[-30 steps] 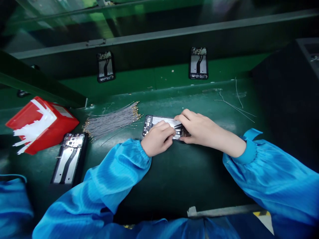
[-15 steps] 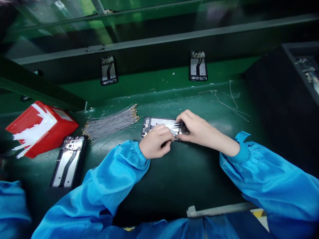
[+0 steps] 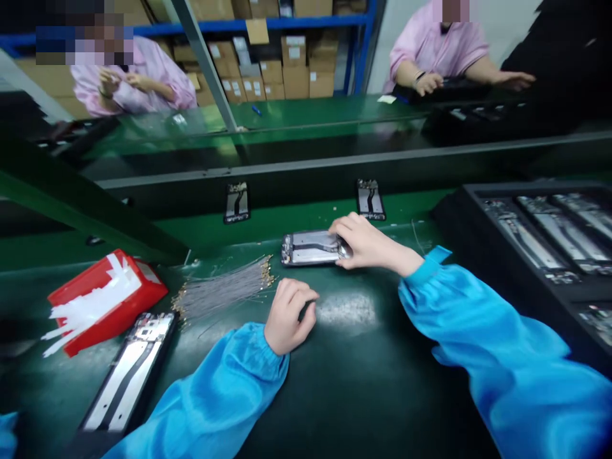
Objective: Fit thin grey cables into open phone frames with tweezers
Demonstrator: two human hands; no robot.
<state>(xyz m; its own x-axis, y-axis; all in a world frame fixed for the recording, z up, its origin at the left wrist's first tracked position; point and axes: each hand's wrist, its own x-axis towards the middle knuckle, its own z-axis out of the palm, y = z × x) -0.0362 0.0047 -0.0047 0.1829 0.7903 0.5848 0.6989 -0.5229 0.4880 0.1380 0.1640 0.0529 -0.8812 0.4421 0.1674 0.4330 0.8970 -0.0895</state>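
Note:
An opened phone body [image 3: 308,248], silver with a dark ribbon along it, lies sideways near the green bench's back part. My right hand [image 3: 356,241] grips its right end, fingers behind and thumb in front. My left hand [image 3: 291,315] is off the phone, nearer to me, its thumb and curled fingers slightly apart with nothing visible between them. To the left of both hands lies a bundle of thin grey cables [image 3: 224,287] with gold-coloured ends. Another opened phone body [image 3: 129,376] rests on a dark block at the left.
A red box [image 3: 109,306] holding white strips stands at the left. Two phone bodies [image 3: 238,203] [image 3: 370,199] lie on the green strip behind. At the right is a black tray [image 3: 507,185] of phone bodies. Two people in pink sit across.
My left hand has come away from the phone toward me. The phone and my right hand have moved back toward the green strip. The camera view has tilted up.

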